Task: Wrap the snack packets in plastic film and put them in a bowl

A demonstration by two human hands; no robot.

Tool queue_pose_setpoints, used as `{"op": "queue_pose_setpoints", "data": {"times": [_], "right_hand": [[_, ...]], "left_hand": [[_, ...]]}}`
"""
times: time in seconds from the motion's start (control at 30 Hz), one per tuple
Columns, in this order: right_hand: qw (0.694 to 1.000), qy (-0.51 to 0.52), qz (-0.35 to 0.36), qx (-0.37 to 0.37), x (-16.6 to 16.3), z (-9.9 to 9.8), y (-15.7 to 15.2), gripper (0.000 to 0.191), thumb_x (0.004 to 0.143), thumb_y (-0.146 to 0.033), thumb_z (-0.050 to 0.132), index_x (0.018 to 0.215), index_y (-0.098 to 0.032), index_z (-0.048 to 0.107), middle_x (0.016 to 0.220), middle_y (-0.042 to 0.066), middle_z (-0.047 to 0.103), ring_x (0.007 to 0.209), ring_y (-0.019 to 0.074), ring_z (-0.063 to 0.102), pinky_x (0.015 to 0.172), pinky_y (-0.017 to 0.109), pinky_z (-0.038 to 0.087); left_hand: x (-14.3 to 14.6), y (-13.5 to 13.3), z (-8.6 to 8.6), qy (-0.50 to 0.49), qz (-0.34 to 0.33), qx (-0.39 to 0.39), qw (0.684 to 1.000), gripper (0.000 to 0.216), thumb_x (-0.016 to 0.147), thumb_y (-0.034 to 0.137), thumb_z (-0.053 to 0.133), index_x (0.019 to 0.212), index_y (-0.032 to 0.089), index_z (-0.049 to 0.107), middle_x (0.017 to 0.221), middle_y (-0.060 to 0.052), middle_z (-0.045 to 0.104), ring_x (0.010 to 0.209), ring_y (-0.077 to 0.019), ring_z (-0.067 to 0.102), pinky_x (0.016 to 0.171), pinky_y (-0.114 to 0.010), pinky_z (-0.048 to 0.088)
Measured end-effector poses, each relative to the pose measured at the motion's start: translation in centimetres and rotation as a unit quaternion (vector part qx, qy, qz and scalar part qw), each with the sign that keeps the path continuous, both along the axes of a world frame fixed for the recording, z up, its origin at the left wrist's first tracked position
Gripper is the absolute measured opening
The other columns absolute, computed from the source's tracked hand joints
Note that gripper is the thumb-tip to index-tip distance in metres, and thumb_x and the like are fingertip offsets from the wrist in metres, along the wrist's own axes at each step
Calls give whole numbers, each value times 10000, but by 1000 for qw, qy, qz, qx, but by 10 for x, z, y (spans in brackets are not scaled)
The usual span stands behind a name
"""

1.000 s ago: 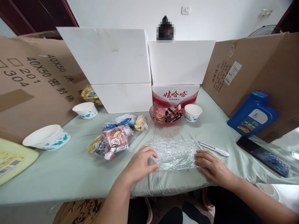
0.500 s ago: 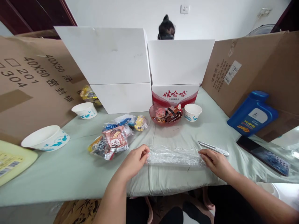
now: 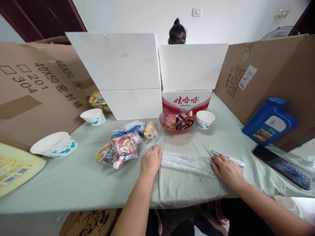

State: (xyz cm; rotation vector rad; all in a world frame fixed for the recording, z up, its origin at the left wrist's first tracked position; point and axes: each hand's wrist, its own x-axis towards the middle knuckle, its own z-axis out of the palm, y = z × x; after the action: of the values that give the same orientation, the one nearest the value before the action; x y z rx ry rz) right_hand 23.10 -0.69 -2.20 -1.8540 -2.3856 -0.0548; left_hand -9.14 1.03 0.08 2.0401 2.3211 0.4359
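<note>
A crinkled strip of clear plastic wrap (image 3: 188, 164) lies flat across the green tablecloth in front of me. My left hand (image 3: 151, 160) is closed on its left end, fingers curled. At the other end, my right hand (image 3: 227, 170) has its fingers bent over the plastic and pinches the edge. Just behind the right hand's knuckles rests a slim white utility knife (image 3: 232, 159), partly covered by the fingers. Left of my left hand is a pile of packaged snacks (image 3: 124, 146) in shiny wrappers.
A red glass bowl (image 3: 176, 128) of wrapped snacks stands beside a paper cup (image 3: 205, 119). Paper bowls (image 3: 65, 146) and a yellow jug (image 3: 18, 168) stand left; a blue bottle (image 3: 269, 121) and a phone (image 3: 282, 167) right. White boxes (image 3: 133, 62) form a wall; a person sits behind.
My left hand has turned from a side-on pinch to a palm-down grip at the plastic's left end. The plastic now lies flatter and slants down to the right. The view has shifted slightly.
</note>
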Motion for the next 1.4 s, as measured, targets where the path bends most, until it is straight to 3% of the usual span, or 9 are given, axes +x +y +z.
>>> {"op": "queue_pose_setpoints", "data": {"times": [0.13,0.3,0.43,0.57,0.77,0.87,0.97,1.1,1.4], "right_hand": [[998,12,10,54,3,-5,0,304,947,-361,413,1059,-153,605,1019,144,607,936,299,619,819,416,486],[991,108,56,54,3,-2,-1,189,932,-309,417,816,-215,532,925,101,586,890,261,611,829,420,492],[958,268,104,24,5,9,-20,130,931,-287,411,821,-238,459,1015,107,609,936,228,627,730,352,524],[917,350,150,-122,4,39,-56,175,914,-240,436,1052,-240,545,1179,114,618,677,132,622,612,291,528],[741,468,205,-435,-13,81,-58,233,892,-391,568,911,-180,664,817,58,694,572,114,636,508,214,499],[646,608,163,-431,-27,82,-23,406,846,-541,610,979,-159,634,962,103,695,761,176,701,590,250,541],[596,680,51,-425,-45,72,18,381,889,-516,561,1002,-156,614,992,114,699,942,211,699,733,288,560],[626,663,-29,-410,-65,48,57,281,954,-389,458,939,-140,589,946,136,705,937,208,705,880,359,541],[767,615,16,-182,-67,32,75,245,860,-396,536,1019,-211,563,1067,75,640,1014,217,628,894,391,501]], "left_hand": [[-2,-9,8,-1,101,128,987,214,910,219,474,1061,158,614,1039,-137,605,940,-281,616,755,-360,476],[41,-36,14,-76,-145,47,985,201,942,203,434,945,220,634,933,-43,648,873,-194,615,790,-305,482],[78,-44,9,-31,-182,-32,982,219,908,238,520,1084,189,642,1050,-92,621,996,-278,561,844,-402,490],[90,-46,2,-27,-249,-60,966,341,892,231,547,1230,244,591,1249,-87,578,1120,-311,497,934,-471,459],[86,-51,-4,-86,-388,-60,916,430,885,152,504,1282,310,552,1407,-16,514,1222,-269,457,1009,-453,418],[74,-47,-1,-144,-426,-71,891,523,839,51,456,1279,313,562,1367,11,560,1222,-216,488,1030,-388,408],[62,-42,2,-184,-463,-93,862,610,802,-1,417,1275,349,577,1303,54,616,1231,-174,496,1075,-341,370],[57,-39,1,-192,-460,-104,860,619,803,5,414,1281,358,587,1304,61,619,1263,-181,463,1091,-349,353],[61,-39,-3,-175,-448,-106,870,572,832,33,430,1284,349,585,1336,59,596,1263,-207,450,1075,-384,378]]}}
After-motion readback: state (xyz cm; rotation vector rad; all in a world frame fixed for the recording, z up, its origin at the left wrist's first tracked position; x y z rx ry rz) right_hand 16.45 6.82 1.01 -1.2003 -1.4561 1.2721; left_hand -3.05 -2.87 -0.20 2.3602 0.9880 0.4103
